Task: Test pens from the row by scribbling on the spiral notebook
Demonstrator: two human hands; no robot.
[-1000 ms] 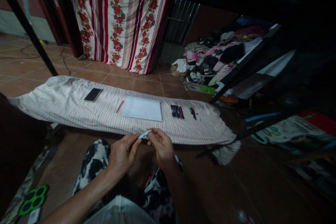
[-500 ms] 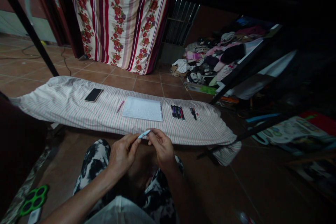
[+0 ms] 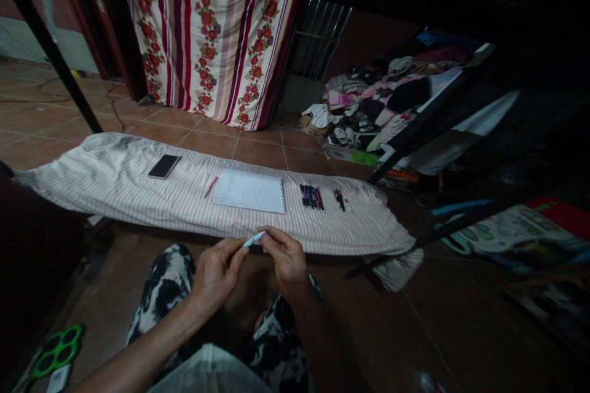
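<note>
Two hands: left hand point(image 3: 219, 276) and right hand point(image 3: 284, 261) close together, both pinching a slim pale blue marker point(image 3: 254, 239) at its ends, above the lap.
Striped cloth point(image 3: 115, 178): soft, rumpled strip at 12 o'clock, its near edge just beyond the marker.
On it: black phone point(image 3: 164, 166) and pink pen point(image 3: 211, 186) at 11 o'clock, spiral notebook point(image 3: 249, 191) at 12, dark pens point(image 3: 311, 197) at 1.
Open room: brown tile floor point(image 3: 369, 319) at 3 o'clock.

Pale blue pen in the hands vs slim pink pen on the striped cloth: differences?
The pale blue pen is pinched between the left hand and right hand; the slim pink pen lies on the striped cloth. The blue pen sits nearly level, the pink one at a steeper slant. Both are slim, straight sticks.
</note>
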